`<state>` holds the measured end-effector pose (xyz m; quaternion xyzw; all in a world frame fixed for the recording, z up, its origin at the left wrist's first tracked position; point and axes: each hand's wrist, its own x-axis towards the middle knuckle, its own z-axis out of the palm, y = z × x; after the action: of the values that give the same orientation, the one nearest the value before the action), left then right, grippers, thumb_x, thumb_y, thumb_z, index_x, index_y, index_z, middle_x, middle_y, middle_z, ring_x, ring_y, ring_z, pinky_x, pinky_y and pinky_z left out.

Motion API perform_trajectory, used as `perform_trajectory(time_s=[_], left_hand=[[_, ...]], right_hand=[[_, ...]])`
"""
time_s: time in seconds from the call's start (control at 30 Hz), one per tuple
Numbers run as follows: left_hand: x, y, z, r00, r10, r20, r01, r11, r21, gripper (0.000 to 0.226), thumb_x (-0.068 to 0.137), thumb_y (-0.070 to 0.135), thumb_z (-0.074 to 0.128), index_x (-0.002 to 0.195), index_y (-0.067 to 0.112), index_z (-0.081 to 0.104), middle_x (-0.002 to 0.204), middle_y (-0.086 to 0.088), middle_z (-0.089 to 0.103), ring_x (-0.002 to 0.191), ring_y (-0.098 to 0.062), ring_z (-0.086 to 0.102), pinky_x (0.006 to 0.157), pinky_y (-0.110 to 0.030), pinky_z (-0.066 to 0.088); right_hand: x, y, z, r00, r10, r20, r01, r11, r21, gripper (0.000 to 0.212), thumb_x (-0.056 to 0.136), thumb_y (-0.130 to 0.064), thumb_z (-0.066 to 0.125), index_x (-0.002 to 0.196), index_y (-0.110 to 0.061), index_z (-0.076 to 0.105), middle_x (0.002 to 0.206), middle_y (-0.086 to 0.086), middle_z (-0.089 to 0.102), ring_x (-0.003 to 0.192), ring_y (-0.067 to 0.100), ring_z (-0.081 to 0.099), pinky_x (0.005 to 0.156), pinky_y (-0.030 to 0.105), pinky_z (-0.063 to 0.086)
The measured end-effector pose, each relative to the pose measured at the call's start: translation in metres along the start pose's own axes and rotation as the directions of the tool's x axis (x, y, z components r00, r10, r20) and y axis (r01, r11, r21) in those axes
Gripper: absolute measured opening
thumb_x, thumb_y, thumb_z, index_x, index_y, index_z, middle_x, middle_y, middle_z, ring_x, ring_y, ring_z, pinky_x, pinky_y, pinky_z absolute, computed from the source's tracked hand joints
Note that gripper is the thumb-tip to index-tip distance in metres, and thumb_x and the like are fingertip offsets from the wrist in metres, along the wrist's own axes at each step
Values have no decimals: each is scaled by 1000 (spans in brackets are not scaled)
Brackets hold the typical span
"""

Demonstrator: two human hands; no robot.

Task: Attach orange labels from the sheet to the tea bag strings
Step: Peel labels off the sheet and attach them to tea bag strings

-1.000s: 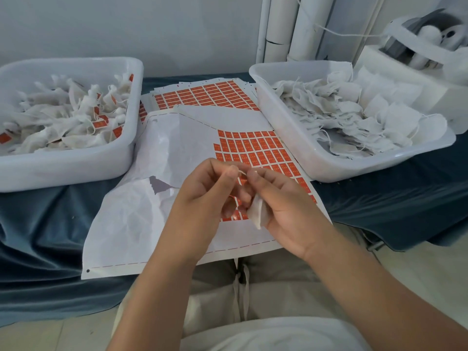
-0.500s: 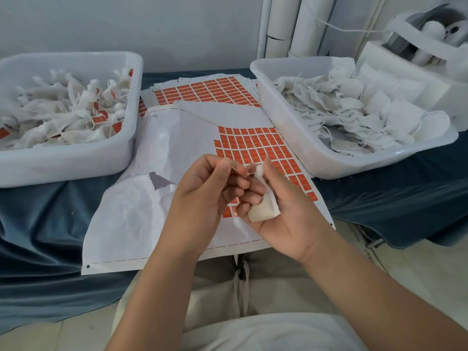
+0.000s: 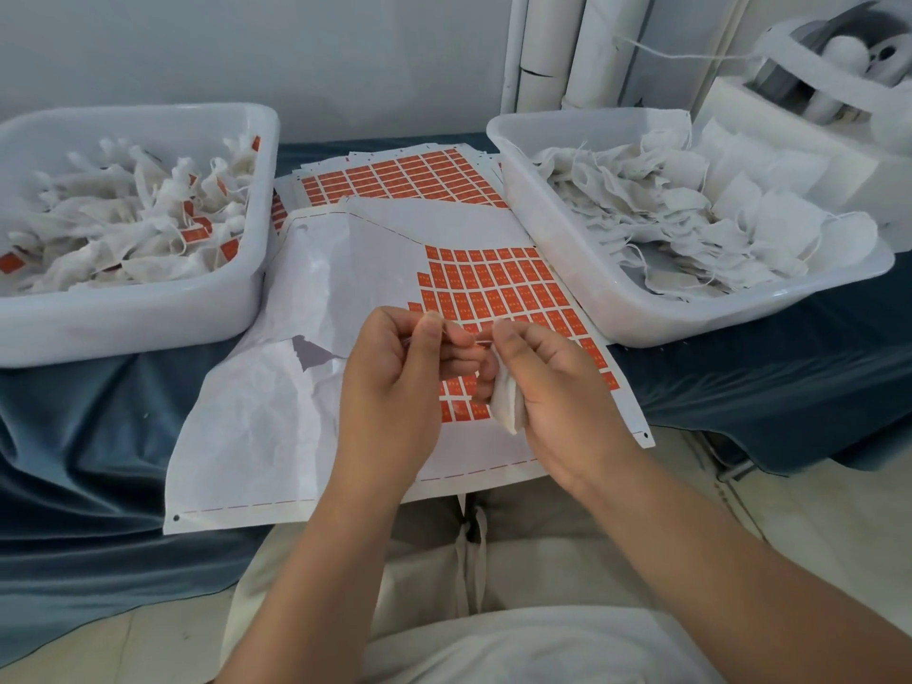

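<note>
A pale, plain wall [image 3: 247, 42] backs a tabletop [image 3: 74, 436] draped in dark blue cloth that sags in soft folds over the front edge. At the left stands a white plastic tub [image 3: 138, 313] with rounded corners, heaped with crumpled tea bags that carry orange tags [image 3: 192, 234]. Just beside it lies the label sheet [image 3: 247, 436], a glossy, wrinkled white backing torn near its middle, its left part peeled bare; small orange labels [image 3: 493, 288] sit in rows on its right part. More full sheets [image 3: 395, 175] are stacked behind.

Above the sheet, the left hand [image 3: 395, 372] pinches a thin white string [image 3: 476, 342] between thumb and forefinger, the other fingers curled. The right hand [image 3: 552, 387] pinches the string's other end and presses a soft white tea bag [image 3: 506, 409] against its palm with curled fingers.

To the right, a second white tub [image 3: 641, 313] holds flat, untagged gauzy bags [image 3: 691, 224]. White pipes [image 3: 552, 46] rise behind it, near a white machine [image 3: 814, 66].
</note>
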<state>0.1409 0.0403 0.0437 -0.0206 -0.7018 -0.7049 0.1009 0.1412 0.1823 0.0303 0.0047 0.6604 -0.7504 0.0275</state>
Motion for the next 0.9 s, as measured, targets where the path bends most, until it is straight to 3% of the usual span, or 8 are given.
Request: perform_trajectory(time_s=[0.17,0.33,0.5,0.6,0.7,0.77,0.83,0.9], left_hand=[[5,8,-12,995,101,-11,-93,948,305,16,103,39,56,92,29,62,84,22,74,76,-1,74,62,-7,53],[5,20,-29,984,39,173,-104,918,384,19,101,38,60,88,26,67,77,22,74,68,-2,72,54,-8,50],[8,31,-51,971,82,224,-167,906,390,22,94,51,56,94,34,70,82,21,76,75,-6,75,57,-10,53],[15,33,-68,983,157,96,-183,871,456,13,102,36,60,95,36,70,82,22,74,75,-4,73,60,-9,52],[17,35,-79,984,174,39,-172,866,469,13,102,30,63,92,34,71,80,21,74,71,-4,72,60,-8,49],[16,37,-82,983,177,38,-174,865,470,15,102,33,62,90,34,72,79,21,75,70,-3,72,59,-7,48],[16,36,-85,985,158,69,-171,844,508,17,102,38,61,90,37,72,80,23,74,72,-1,72,58,-6,47],[17,32,-89,978,111,175,-195,781,593,13,98,43,63,93,38,74,84,27,74,79,3,71,62,-6,46]], right_hand=[[4,-17,-19,992,-20,122,17,1000,21,22,100,-48,62,99,-33,78,92,0,76,84,16,72,79,29,59],[6,-26,-26,990,-125,70,121,991,61,22,104,-41,59,93,-32,76,86,-2,72,78,12,68,72,25,57],[2,-28,-24,928,75,364,-242,866,438,24,98,-34,66,80,-18,69,64,-5,46,55,10,47,56,23,46],[-12,-8,-5,804,273,528,-397,908,135,48,101,-46,58,61,-21,50,60,-3,42,52,12,42,56,23,46],[-34,21,28,636,612,470,-491,791,-365,46,97,-55,64,62,-25,64,63,-5,53,58,10,50,62,22,46],[-44,30,42,543,684,488,-576,726,-376,35,81,-59,80,83,-24,81,65,-8,57,59,6,52,61,21,46],[-44,41,45,645,616,453,-600,775,-200,42,65,-55,93,84,-20,80,64,-5,57,58,6,51,60,22,45],[-42,54,43,788,514,339,-588,792,165,34,68,-38,96,72,-20,67,60,-1,47,53,10,43,56,24,43]])
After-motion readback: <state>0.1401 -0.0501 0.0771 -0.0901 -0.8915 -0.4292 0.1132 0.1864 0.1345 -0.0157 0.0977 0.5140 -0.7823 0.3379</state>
